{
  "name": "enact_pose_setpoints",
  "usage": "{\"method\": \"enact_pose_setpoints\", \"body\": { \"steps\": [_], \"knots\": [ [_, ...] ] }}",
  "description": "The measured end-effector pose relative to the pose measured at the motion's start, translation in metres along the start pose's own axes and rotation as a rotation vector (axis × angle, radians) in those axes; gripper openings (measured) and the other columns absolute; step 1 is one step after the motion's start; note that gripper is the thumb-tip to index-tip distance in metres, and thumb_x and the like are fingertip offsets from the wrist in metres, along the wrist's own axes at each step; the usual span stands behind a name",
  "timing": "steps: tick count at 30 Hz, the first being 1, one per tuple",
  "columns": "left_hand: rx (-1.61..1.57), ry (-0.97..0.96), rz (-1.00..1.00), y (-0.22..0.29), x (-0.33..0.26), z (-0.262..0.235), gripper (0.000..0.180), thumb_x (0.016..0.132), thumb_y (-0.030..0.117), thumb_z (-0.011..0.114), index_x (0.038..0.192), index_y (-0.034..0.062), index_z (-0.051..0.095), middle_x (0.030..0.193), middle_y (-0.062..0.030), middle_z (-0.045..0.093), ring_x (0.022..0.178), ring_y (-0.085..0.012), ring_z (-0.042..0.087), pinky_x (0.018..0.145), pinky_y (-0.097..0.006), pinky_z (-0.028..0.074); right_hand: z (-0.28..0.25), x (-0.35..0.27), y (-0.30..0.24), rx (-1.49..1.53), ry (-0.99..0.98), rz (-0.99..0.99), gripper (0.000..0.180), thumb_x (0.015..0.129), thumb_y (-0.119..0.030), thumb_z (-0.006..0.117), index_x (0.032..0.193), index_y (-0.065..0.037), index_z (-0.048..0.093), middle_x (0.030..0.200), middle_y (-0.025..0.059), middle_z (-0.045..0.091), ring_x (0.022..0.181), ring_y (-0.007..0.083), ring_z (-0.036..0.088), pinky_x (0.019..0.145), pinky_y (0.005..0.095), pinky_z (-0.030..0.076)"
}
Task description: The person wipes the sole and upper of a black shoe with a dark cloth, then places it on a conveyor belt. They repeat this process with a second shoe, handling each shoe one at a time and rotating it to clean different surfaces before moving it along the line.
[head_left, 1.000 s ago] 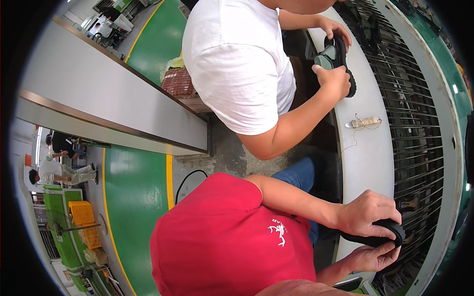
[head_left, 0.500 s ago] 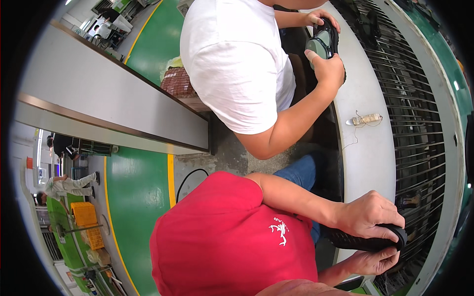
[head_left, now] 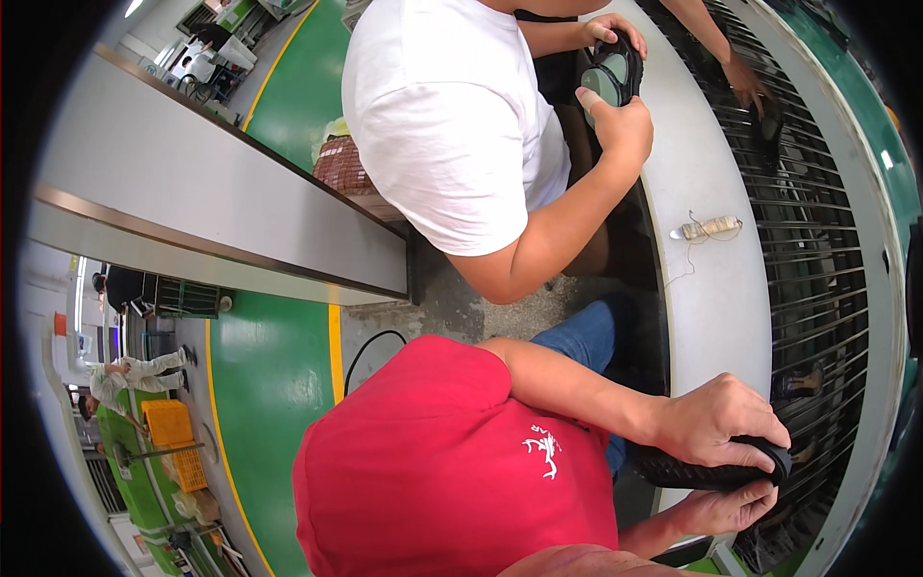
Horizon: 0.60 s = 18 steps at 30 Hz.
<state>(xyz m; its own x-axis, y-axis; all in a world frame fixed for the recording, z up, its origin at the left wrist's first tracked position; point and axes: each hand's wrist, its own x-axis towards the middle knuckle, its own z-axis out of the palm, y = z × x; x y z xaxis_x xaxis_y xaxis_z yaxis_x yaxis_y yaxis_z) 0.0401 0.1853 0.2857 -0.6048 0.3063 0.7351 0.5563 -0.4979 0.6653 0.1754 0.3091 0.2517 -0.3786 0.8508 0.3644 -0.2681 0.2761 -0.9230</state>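
A black shoe with a ridged sole (head_left: 687, 471) is between my two hands, over the near end of the white ledge. My left hand (head_left: 721, 423) is closed on its upper side, with the thumb pressed near the rounded end. From below, my right hand (head_left: 733, 508) grips the same end, fingers bent and thumb along the edge. Part of the shoe is hidden by my hands and sleeve. Metal rods of the rack (head_left: 808, 327) run just beyond my hands.
Beside me a person in a white shirt (head_left: 452, 125) holds a black shoe (head_left: 615, 72) with a grey-green form inside. Another person's hand (head_left: 745, 82) touches a dark shoe (head_left: 766, 135) on the rods. A thread-wrapped tool (head_left: 710, 228) lies on the white ledge (head_left: 711, 317).
Another person's arm has come in at the upper right, reaching to the rods. The neighbour's shoe has shifted slightly left and turned. My hands and shoe have barely moved.
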Motion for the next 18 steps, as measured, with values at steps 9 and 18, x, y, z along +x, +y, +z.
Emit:
{"method": "enact_pose_setpoints", "body": {
  "steps": [9, 18],
  "knots": [
    [-0.233, -0.023, -0.164, -0.01, -0.003, 0.008, 0.029, 0.092, 0.016, 0.088, 0.115, 0.0001, 0.081, 0.101, -0.0162, 0.082, 0.09, -0.0312, 0.079, 0.08, -0.036, 0.062, -0.008, 0.002, 0.002, 0.115, -0.061, 0.133, 0.038, 0.115, -0.034, 0.06, 0.124, 0.001, 0.066, 0.122, 0.0131, 0.072, 0.106, 0.0207, 0.071, 0.093, 0.0354, 0.063],
    [-0.202, -0.105, -0.304, -0.035, 0.006, 0.015, 0.024, 0.093, 0.018, 0.085, 0.109, 0.0011, 0.08, 0.098, -0.0159, 0.081, 0.084, -0.0291, 0.079, 0.076, -0.035, 0.06, -0.006, 0.012, 0.013, 0.026, 0.039, 0.182, 0.036, 0.114, -0.027, 0.064, 0.13, 0.005, 0.064, 0.121, 0.0152, 0.07, 0.104, 0.017, 0.067, 0.092, 0.0305, 0.057]
  ]
}}
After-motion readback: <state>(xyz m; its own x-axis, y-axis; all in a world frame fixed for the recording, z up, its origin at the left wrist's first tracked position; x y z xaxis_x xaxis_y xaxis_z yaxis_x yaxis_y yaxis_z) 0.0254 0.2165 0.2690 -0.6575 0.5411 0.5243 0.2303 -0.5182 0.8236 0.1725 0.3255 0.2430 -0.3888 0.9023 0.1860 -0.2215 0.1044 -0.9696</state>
